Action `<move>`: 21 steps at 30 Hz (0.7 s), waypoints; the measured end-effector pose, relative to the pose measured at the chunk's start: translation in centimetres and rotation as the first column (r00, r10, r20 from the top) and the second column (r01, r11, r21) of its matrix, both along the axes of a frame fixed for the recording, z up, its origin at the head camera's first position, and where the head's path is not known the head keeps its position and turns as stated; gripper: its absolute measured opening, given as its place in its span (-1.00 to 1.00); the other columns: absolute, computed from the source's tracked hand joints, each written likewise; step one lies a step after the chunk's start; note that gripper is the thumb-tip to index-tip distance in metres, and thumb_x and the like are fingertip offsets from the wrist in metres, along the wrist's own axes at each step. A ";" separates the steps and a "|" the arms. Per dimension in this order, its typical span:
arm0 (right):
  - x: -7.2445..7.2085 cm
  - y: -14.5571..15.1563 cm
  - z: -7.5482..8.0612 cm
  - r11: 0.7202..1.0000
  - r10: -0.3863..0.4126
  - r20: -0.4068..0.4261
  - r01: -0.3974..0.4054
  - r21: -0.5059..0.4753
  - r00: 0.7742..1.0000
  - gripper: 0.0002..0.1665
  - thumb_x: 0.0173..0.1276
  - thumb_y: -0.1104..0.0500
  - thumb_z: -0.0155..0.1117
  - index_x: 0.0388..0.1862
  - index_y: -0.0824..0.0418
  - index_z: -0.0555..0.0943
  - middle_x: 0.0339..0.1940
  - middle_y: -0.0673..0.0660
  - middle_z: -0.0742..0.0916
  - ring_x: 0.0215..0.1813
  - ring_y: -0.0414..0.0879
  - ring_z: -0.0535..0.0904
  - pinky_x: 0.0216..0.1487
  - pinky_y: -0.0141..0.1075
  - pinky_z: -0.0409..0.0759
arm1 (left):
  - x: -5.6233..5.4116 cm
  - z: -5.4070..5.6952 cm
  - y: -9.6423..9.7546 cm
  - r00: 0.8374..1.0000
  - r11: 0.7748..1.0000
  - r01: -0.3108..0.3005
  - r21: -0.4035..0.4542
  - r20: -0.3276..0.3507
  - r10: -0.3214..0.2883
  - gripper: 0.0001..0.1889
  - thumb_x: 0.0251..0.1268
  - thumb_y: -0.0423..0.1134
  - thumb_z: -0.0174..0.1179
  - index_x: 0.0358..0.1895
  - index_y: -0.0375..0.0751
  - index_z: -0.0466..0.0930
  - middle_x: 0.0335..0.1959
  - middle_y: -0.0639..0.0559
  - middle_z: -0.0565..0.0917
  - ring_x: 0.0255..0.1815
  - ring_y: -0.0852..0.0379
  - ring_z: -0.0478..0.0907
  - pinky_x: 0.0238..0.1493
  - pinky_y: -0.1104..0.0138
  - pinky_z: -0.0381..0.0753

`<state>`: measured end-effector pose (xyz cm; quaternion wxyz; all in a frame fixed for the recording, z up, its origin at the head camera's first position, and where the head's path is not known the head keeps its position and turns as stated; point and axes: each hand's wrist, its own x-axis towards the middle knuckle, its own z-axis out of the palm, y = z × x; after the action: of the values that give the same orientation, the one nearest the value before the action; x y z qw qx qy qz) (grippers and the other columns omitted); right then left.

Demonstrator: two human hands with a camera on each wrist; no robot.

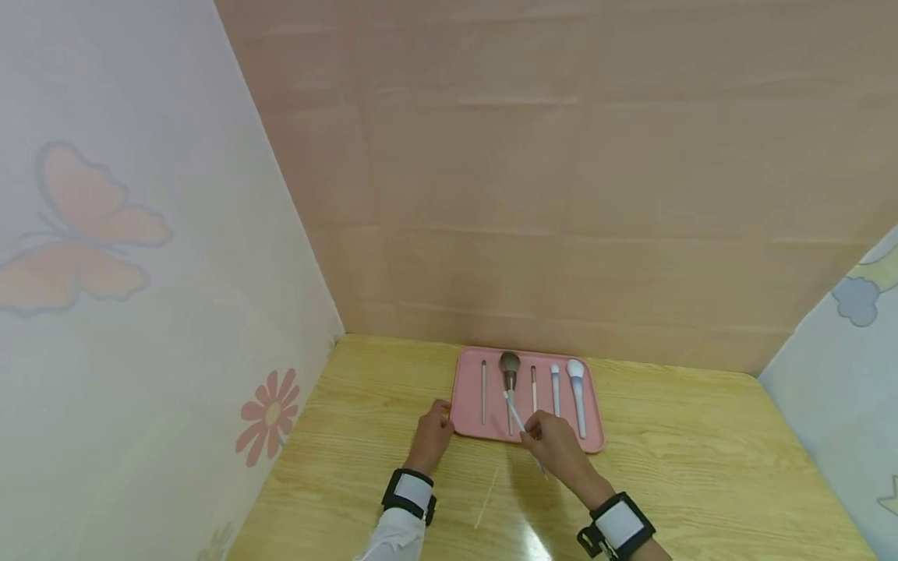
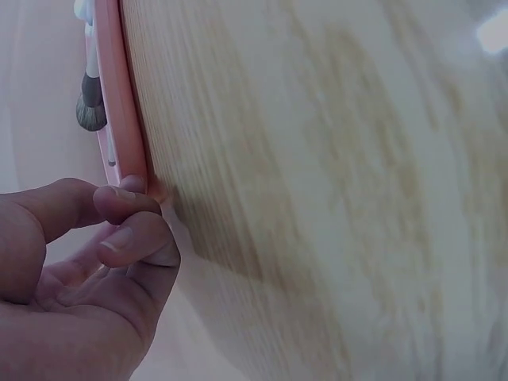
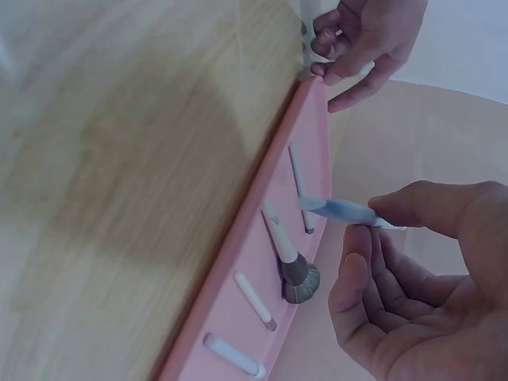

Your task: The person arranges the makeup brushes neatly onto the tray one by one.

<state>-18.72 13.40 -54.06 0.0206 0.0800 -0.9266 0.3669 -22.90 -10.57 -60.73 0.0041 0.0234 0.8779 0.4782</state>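
A pink tray (image 1: 470, 405) lies on the table with several makeup brushes in it. Among them are a large brush with dark bristles (image 1: 510, 366) and a white-bristled brush (image 1: 577, 382). Over the tray's front edge, my right hand (image 1: 557, 448) pinches a slim white-and-blue makeup brush (image 3: 341, 210) between thumb and fingers, tilted above the tray. My left hand (image 1: 429, 438) is at the tray's front left corner; its curled fingers (image 2: 139, 238) hold that corner in the left wrist view. Part of the pinched brush is hidden by the right fingers.
The wood-grain table (image 1: 673, 444) extends to both sides of the tray. Behind it stands a brown paper-like wall (image 1: 561, 195). A pale wall with a butterfly print (image 1: 84, 234) rises at the left, and another printed wall (image 1: 842, 405) at the right.
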 end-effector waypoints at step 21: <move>-2.7 -1.2 1.6 0.997 -0.054 0.016 0.055 -0.058 0.998 -0.93 0.24 0.29 0.35 -0.36 0.29 0.64 -0.47 0.08 0.69 -0.48 -0.19 0.53 -0.45 -0.37 0.51 | 0.2 0.6 0.1 0.999 1.000 -0.009 0.028 0.053 0.008 -0.55 0.36 -0.45 0.10 0.31 -0.37 0.47 -0.54 0.09 0.42 -0.59 0.24 0.30 -0.59 0.43 0.28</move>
<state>-21.46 12.18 -52.48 0.0264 0.0517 -0.9175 0.3935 -22.66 -10.44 -60.18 0.0249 0.0072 0.8707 0.4912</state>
